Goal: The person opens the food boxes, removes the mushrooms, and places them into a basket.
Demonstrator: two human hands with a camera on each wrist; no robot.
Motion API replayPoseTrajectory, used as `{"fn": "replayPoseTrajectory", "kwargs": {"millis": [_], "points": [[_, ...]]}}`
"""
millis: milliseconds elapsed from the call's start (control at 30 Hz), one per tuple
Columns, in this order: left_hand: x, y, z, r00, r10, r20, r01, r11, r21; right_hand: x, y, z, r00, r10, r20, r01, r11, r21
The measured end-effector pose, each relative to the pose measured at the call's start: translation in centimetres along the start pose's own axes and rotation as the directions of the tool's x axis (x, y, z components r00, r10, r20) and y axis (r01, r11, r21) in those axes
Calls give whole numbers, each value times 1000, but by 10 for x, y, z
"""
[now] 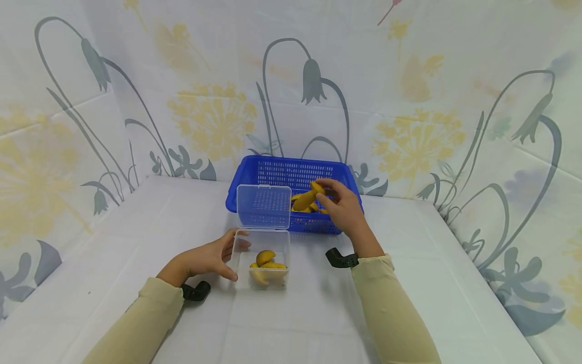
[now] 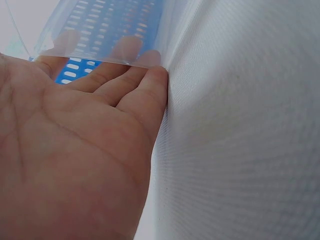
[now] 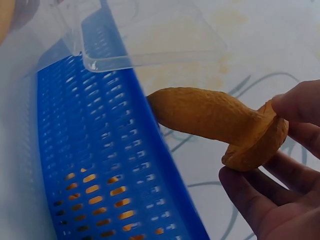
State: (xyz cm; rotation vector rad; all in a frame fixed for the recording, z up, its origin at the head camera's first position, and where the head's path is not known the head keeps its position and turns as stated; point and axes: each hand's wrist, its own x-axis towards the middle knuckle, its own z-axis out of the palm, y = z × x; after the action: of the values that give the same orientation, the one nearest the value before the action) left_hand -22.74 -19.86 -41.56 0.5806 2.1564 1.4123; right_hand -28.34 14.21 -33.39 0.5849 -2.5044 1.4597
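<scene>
In the head view my right hand point(image 1: 343, 205) holds a yellow-brown mushroom point(image 1: 303, 201) by its cap, above a blue basket point(image 1: 247, 174). The mushroom's thick stem points left, past the basket's rim in the right wrist view. More yellow pieces point(image 1: 313, 206) lie in the basket, partly hidden. My left hand point(image 1: 206, 260) grips the left side of a clear plastic box point(image 1: 288, 247), thumb at the front corner. Its fingertips show through the plastic in the left wrist view. Several yellow mushrooms point(image 1: 268, 265) lie inside the box, whose hinged lid point(image 1: 263, 207) stands raised.
The raised lid overlaps the basket's front in the head view. A white cloth point(image 1: 191, 323) covers the table. Behind the basket rises a flower-printed curtain point(image 1: 291, 116), continuing along both sides. Each wrist carries a black camera mount point(image 1: 341, 259).
</scene>
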Motion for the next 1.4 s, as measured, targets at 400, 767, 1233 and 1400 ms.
{"fn": "replayPoseTrajectory", "kwargs": {"millis": [400,767,1233,1400], "points": [[-1,2,1,1000,-14,-6,14,1000,1,2,9,8,999,44,4,-44,999,-12],[-1,2,1,1000,-16,-9,16,1000,7,4,12,14,1000,19,4,-18,987,-161],[0,0,1,1000,-7,-5,7,1000,-4,3,8,19,999,31,12,-26,952,-303],[0,1,1,1000,-7,-3,7,1000,-3,1,3,18,999,-21,25,28,948,-317]]}}
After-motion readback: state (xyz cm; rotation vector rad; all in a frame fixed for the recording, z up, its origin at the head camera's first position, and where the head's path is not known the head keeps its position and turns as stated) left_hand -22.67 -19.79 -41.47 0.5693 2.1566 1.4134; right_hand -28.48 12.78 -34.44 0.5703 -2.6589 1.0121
